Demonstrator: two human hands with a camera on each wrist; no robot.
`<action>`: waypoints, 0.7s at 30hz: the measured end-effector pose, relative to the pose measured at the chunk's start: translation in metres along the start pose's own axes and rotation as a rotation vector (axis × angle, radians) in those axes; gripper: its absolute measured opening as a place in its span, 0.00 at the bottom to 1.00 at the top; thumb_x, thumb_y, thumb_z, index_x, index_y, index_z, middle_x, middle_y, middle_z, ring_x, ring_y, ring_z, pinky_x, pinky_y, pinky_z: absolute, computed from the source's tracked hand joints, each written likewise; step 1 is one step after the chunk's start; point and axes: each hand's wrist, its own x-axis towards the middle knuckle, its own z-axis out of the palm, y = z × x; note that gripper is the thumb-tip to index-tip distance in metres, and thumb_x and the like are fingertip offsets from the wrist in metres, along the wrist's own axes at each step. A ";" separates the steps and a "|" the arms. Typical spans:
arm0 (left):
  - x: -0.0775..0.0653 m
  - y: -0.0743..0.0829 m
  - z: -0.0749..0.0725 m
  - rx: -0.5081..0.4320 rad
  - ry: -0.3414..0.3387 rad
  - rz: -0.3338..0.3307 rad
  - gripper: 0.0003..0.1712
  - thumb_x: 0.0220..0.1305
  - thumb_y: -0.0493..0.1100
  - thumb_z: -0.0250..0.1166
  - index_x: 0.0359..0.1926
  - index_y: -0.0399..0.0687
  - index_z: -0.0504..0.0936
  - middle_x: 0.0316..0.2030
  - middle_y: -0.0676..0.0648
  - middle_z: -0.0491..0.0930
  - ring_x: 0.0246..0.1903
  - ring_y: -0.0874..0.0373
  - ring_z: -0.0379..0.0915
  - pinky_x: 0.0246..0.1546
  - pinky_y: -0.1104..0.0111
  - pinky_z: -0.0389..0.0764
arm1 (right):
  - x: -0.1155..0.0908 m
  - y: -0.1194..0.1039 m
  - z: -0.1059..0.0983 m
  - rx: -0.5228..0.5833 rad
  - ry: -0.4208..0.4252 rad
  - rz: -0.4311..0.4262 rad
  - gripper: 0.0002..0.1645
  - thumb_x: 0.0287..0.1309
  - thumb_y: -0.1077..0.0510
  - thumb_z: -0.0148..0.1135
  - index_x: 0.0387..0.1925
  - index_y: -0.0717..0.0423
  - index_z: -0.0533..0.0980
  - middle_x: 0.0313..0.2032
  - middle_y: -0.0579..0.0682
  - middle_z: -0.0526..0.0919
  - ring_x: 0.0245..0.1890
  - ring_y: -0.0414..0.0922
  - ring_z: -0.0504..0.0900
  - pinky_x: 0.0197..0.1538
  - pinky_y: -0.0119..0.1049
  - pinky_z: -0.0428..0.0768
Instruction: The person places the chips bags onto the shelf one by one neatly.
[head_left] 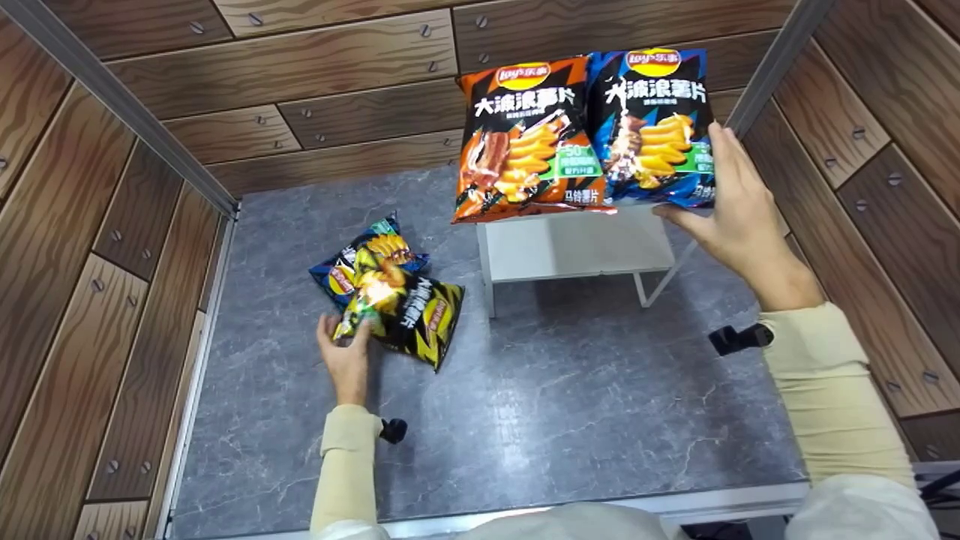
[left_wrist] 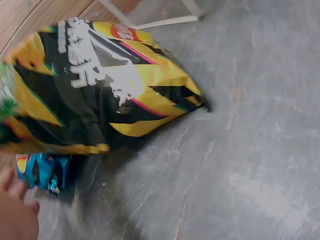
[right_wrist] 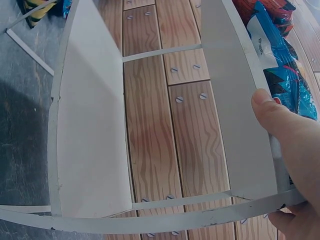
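My left hand (head_left: 349,364) is at the near left corner of a yellow-and-black bag of chips (head_left: 424,319), which lies across a blue bag of chips (head_left: 330,271) on the floor. In the left wrist view, the fingers (left_wrist: 17,190) are spread and a gap shows between them and the yellow-and-black bag (left_wrist: 135,90). On the right, my right hand (head_left: 742,214) grips the corner of a white rack (head_left: 577,251), its thumb on the top shelf's edge. Up there, an orange bag of chips (head_left: 525,142) and another blue bag of chips (head_left: 652,135) stand side by side.
Grey marbled floor (head_left: 525,420) spreads around the rack. Wood-pattern walls (head_left: 300,67) close in the back and both sides. The rack's lower shelf (head_left: 615,244) shows beneath the bags, and its thin legs (head_left: 641,289) reach down to the floor.
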 end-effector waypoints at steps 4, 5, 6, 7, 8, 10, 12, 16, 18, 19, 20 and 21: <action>0.007 -0.016 -0.010 0.237 0.067 0.097 0.40 0.64 0.42 0.65 0.74 0.46 0.59 0.72 0.39 0.61 0.74 0.46 0.54 0.74 0.55 0.58 | 0.000 -0.001 -0.001 0.004 -0.010 0.009 0.64 0.47 0.53 0.79 0.78 0.56 0.49 0.76 0.62 0.54 0.77 0.56 0.52 0.73 0.61 0.60; 0.006 -0.015 -0.010 0.306 0.059 0.153 0.38 0.65 0.40 0.63 0.73 0.45 0.61 0.72 0.39 0.62 0.74 0.45 0.54 0.75 0.54 0.57 | 0.000 -0.001 -0.001 0.004 -0.011 0.010 0.64 0.47 0.53 0.79 0.78 0.56 0.49 0.76 0.62 0.54 0.77 0.56 0.52 0.73 0.61 0.60; 0.005 -0.015 -0.011 0.373 0.040 0.218 0.36 0.65 0.38 0.62 0.73 0.45 0.63 0.71 0.39 0.62 0.74 0.43 0.53 0.75 0.52 0.56 | 0.000 -0.001 -0.001 0.004 -0.010 0.010 0.64 0.47 0.53 0.79 0.78 0.56 0.49 0.76 0.62 0.54 0.77 0.56 0.53 0.72 0.61 0.60; 0.005 -0.014 -0.010 0.444 0.020 0.300 0.35 0.63 0.35 0.61 0.71 0.44 0.65 0.70 0.38 0.64 0.73 0.42 0.54 0.75 0.51 0.55 | 0.000 -0.001 -0.001 0.004 -0.010 0.009 0.64 0.47 0.53 0.79 0.78 0.56 0.49 0.76 0.62 0.54 0.77 0.57 0.53 0.72 0.62 0.61; 0.006 -0.013 -0.009 0.512 -0.003 0.388 0.34 0.62 0.32 0.60 0.70 0.43 0.67 0.70 0.38 0.65 0.73 0.41 0.54 0.75 0.50 0.54 | 0.000 -0.001 -0.001 0.003 -0.007 0.008 0.64 0.47 0.53 0.79 0.78 0.56 0.50 0.76 0.62 0.54 0.77 0.57 0.53 0.72 0.62 0.61; 0.009 -0.012 -0.006 0.610 -0.062 0.585 0.35 0.56 0.26 0.58 0.67 0.38 0.69 0.68 0.35 0.67 0.72 0.37 0.55 0.76 0.47 0.51 | 0.000 -0.001 -0.001 -0.002 -0.003 0.003 0.64 0.46 0.53 0.79 0.77 0.57 0.50 0.76 0.63 0.54 0.77 0.57 0.53 0.72 0.62 0.61; 0.011 -0.010 -0.001 0.691 -0.136 0.750 0.36 0.52 0.22 0.57 0.66 0.36 0.70 0.67 0.34 0.69 0.71 0.34 0.56 0.76 0.44 0.49 | 0.000 -0.001 -0.001 -0.001 -0.004 0.001 0.64 0.47 0.53 0.79 0.77 0.57 0.50 0.76 0.63 0.54 0.77 0.57 0.53 0.71 0.63 0.61; 0.017 0.000 0.009 0.838 -0.295 0.959 0.39 0.45 0.20 0.57 0.64 0.36 0.73 0.66 0.34 0.70 0.70 0.32 0.58 0.74 0.40 0.50 | 0.000 -0.001 -0.001 0.000 -0.011 0.007 0.64 0.47 0.53 0.78 0.78 0.56 0.49 0.76 0.63 0.54 0.77 0.57 0.53 0.71 0.64 0.62; 0.020 0.005 0.013 0.933 -0.393 0.987 0.39 0.46 0.23 0.59 0.65 0.38 0.72 0.68 0.36 0.69 0.71 0.34 0.56 0.73 0.39 0.50 | 0.000 -0.001 -0.001 -0.001 -0.011 0.010 0.64 0.47 0.53 0.78 0.78 0.56 0.49 0.76 0.62 0.54 0.77 0.57 0.53 0.70 0.64 0.62; 0.021 0.007 0.015 0.985 -0.438 0.992 0.39 0.47 0.25 0.60 0.66 0.39 0.71 0.68 0.37 0.68 0.71 0.34 0.56 0.73 0.39 0.51 | 0.000 -0.001 -0.001 0.000 -0.010 0.012 0.64 0.47 0.53 0.78 0.78 0.55 0.49 0.76 0.62 0.54 0.77 0.57 0.53 0.70 0.64 0.62; 0.022 0.008 0.017 1.036 -0.479 0.984 0.39 0.49 0.28 0.61 0.67 0.40 0.70 0.69 0.37 0.67 0.72 0.35 0.55 0.73 0.39 0.51 | 0.000 -0.001 -0.001 0.000 -0.008 0.012 0.64 0.47 0.53 0.79 0.78 0.56 0.49 0.76 0.62 0.54 0.77 0.57 0.53 0.70 0.64 0.62; 0.022 0.008 0.018 1.080 -0.516 0.968 0.39 0.51 0.30 0.62 0.68 0.41 0.69 0.70 0.38 0.66 0.73 0.35 0.54 0.74 0.39 0.51 | 0.000 -0.002 -0.001 -0.001 -0.007 0.011 0.64 0.47 0.53 0.79 0.78 0.56 0.50 0.76 0.62 0.54 0.77 0.57 0.53 0.70 0.64 0.62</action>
